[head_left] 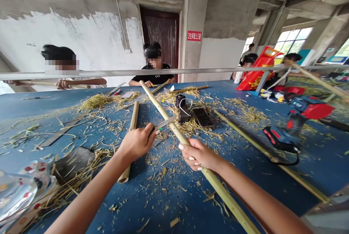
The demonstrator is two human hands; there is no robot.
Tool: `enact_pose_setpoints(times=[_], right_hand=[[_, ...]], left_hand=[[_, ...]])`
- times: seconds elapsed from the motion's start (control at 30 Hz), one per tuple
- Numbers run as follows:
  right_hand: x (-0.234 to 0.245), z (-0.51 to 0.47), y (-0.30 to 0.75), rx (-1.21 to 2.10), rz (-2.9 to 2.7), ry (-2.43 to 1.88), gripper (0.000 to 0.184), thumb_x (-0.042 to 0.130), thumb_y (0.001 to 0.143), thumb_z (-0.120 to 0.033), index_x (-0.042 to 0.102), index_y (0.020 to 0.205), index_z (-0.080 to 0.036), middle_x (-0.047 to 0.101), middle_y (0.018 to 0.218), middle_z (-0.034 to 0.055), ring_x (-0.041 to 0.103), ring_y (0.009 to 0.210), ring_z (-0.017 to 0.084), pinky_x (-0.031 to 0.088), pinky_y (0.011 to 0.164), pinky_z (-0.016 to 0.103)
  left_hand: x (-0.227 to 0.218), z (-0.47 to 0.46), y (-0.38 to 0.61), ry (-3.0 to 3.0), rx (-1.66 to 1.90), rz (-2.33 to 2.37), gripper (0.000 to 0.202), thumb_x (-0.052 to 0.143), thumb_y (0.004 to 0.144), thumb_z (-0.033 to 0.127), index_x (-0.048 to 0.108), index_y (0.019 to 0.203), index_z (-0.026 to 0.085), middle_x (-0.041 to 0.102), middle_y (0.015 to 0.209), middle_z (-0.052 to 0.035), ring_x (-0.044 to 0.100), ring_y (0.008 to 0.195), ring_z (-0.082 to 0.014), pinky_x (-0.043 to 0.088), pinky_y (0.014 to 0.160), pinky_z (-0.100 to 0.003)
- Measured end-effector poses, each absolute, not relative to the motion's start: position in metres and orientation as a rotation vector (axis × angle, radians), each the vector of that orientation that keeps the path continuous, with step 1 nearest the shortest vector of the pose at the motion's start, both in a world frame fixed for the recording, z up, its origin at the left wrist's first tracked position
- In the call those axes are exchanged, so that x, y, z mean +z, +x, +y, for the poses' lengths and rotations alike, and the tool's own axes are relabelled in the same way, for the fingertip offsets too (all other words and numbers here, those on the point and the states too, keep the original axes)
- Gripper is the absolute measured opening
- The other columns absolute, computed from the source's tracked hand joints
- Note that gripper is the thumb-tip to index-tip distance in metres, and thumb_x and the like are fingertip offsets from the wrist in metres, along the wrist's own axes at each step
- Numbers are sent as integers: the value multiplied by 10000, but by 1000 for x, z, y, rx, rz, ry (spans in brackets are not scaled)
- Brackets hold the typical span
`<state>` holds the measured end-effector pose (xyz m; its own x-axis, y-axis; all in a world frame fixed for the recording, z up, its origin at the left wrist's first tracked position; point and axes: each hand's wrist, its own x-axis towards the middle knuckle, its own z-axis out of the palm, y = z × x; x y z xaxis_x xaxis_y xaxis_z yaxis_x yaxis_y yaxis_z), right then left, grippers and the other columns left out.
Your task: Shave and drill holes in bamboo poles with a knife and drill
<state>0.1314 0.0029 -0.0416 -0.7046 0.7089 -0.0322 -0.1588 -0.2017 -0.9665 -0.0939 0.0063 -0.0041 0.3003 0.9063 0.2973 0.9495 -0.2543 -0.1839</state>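
Note:
My left hand (139, 140) is closed round the handle of a knife (165, 122), whose blade lies across a long bamboo pole (160, 108). Small holes or marks dot the pole, which slants from the far middle of the table to the lower right. Below the blade, my right hand (200, 154) wraps round the same pole. A shorter, thicker bamboo tube (134, 115) lies on the table, partly hidden behind my left hand. To the right a thin bamboo strip (245, 136) rests on the blue surface.
Shavings litter the blue table (152, 205). A cordless drill (293, 125) stands at right; a phone (201, 117) and black device (181, 106) with a white cable lie beyond the pole. A metal bar (114, 74) crosses the far side, where co-workers sit. A flat blade (62, 132) lies left.

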Motion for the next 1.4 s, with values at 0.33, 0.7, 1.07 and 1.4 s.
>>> enact_pose_setpoints(times=[0.33, 0.7, 1.07, 1.4], right_hand=[[-45, 3, 129, 1965, -1451, -661, 295, 545, 775, -398, 353, 695, -189, 337, 474, -107, 255, 317, 8, 228, 271, 129], [-39, 0, 129, 1927, -1490, -710, 308, 543, 771, -416, 346, 706, -189, 341, 468, -111, 259, 314, 6, 225, 274, 132], [-45, -1, 127, 1992, -1502, -678, 293, 542, 778, -409, 351, 733, -191, 345, 489, -107, 257, 318, 8, 218, 265, 134], [-39, -3, 130, 1956, -1532, -695, 262, 528, 795, -394, 358, 763, -198, 340, 510, -104, 261, 326, 6, 223, 273, 126]], left_hand=[[-9, 3, -91, -2292, -231, -1663, 377, 146, 892, 430, 431, 876, 183, 602, 650, -41, 582, 556, -180, 327, 466, -248], [-5, -1, -87, -2251, -251, -1721, 406, 154, 881, 463, 450, 888, 185, 602, 642, -49, 578, 529, -188, 349, 461, -252], [-2, 1, -96, -2118, -231, -1818, 403, 129, 886, 447, 436, 852, 189, 578, 596, -37, 575, 522, -194, 293, 432, -245], [2, 1, -105, -2146, -255, -1753, 415, 114, 885, 450, 436, 856, 188, 571, 601, -33, 567, 527, -176, 292, 441, -234]])
